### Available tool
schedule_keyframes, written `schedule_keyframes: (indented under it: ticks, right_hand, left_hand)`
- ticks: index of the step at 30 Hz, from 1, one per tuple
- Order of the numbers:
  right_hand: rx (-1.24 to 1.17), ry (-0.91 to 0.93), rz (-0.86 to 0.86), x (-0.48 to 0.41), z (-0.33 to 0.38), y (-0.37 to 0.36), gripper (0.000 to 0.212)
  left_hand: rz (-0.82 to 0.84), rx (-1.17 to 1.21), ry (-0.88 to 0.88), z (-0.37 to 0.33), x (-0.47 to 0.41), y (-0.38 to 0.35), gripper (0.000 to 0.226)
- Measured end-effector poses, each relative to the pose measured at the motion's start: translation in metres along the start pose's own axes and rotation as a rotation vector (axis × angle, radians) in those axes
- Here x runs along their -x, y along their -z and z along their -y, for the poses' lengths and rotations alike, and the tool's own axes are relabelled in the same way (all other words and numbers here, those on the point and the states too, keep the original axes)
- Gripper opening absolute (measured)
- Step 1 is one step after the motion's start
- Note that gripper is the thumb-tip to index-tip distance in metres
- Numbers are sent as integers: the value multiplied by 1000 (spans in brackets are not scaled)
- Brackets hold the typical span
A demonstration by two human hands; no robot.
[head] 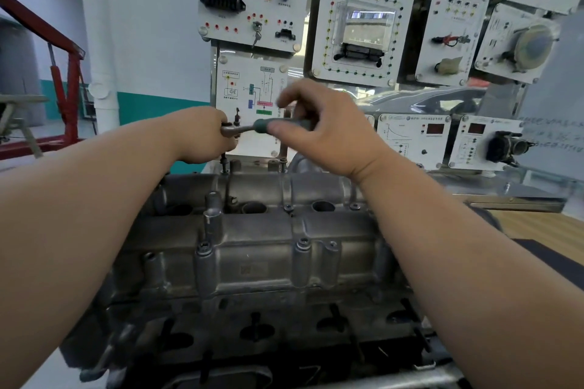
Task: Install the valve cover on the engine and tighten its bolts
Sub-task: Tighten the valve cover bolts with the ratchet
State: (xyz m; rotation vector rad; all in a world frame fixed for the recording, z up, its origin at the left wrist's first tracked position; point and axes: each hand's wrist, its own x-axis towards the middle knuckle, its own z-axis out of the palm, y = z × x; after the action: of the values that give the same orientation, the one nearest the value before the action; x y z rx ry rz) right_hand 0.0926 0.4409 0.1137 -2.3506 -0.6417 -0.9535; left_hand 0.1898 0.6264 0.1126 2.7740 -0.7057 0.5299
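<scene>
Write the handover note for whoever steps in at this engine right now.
The left hand holds the head end of the ratchet above the far edge of the valve cover.
The right hand has its fingers curled round the ratchet's green handle.
Done: the valve cover sits on the engine, and bolts stand in the near bosses.
Left: finish the far-edge bolt, then probably check the others, since their tightness cannot be judged here.
</scene>
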Motion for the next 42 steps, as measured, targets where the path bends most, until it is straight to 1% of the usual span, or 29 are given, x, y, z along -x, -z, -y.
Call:
schedule_keyframes:
  ticks: [2,4,7,9,12,15,16,18,20,22,25,27,28,30,32,35,39,42]
  right_hand:
    - [14,-127,9,0,-18,9,22]
    - [40,-183,-14,-5,-32,10,20]
    - [197,-222,-64,-17,-43,1,29]
    - [292,-280,-38,-24,-47,-5,39]
    - [314,-336,-10,-27,-46,-9,44]
    - [186,-254,-54,-17,-32,-5,38]
    - [143,-201,-27,-12,-25,-3,33]
    - [138,-48,55,0,-7,-3,25]
    - [118,97,79,5,8,-7,27]
    - [112,201,102,5,21,-13,30]
    - [161,310,138,2,30,-24,31]
    - [159,339,109,1,28,-27,27]
    - [129,317,79,0,24,-25,23]
    - [70,187,26,-2,11,-15,20]
    - [53,-11,-12,-4,-8,-1,24]
    - [118,-276,-30,-8,-36,10,26]
    - [240,-397,8,-21,-48,0,20]
    - [200,-453,59,-22,-48,-5,18]
  left_hand:
    - [14,34,4,1,-2,-1,21]
    - [42,64,9,2,-3,-1,20]
    - [80,105,35,3,-5,0,19]
    - [86,101,37,3,-6,0,19]
    - [78,110,38,2,-6,0,19]
    - [50,98,32,5,-5,-1,17]
    - [40,92,29,6,-5,-2,16]
    - [25,82,21,6,-5,-2,16]
    - [23,61,19,5,-4,-1,16]
    - [19,5,-8,3,-4,-1,16]
    - [9,-40,-69,2,-3,0,17]
    - [6,-47,-84,1,-2,0,14]
    - [7,-52,-68,2,-2,0,16]
    - [1,-11,-14,3,-2,0,20]
    - [4,31,6,3,-3,-1,20]
    - [20,37,-10,4,-4,-2,21]
    - [28,33,-22,5,-5,-3,20]
    - [24,29,-22,7,-4,-3,20]
